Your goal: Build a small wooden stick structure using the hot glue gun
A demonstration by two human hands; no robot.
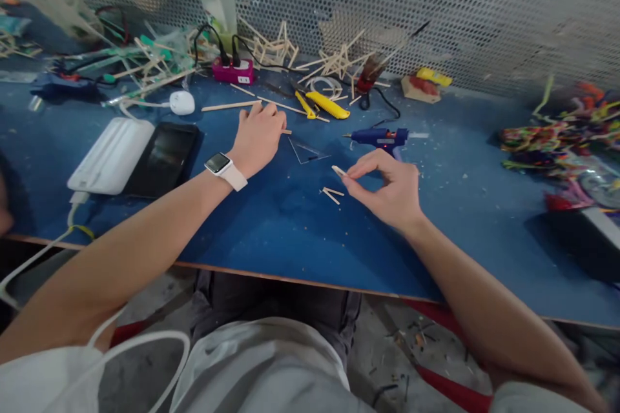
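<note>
My right hand point(387, 190) pinches a short piece of wooden stick point(338, 170) between thumb and forefinger, just above the blue table point(290, 226). Two more short stick pieces point(332, 193) lie on the table right under it. My left hand point(258, 135), with a white watch on the wrist, is curled knuckles-up over a thin stick end point(287, 132) beside a small triangle of sticks point(306, 152). What its fingers grip is hidden. A blue glue gun point(380, 137) lies just beyond my right hand.
A white power bank point(111, 155) and black phone point(165, 158) lie at left. Yellow cutters point(329, 105), long sticks point(231, 106), a pink power strip point(233, 70) and stick models line the back by the perforated wall. Coloured pipe cleaners point(557, 139) pile up at right.
</note>
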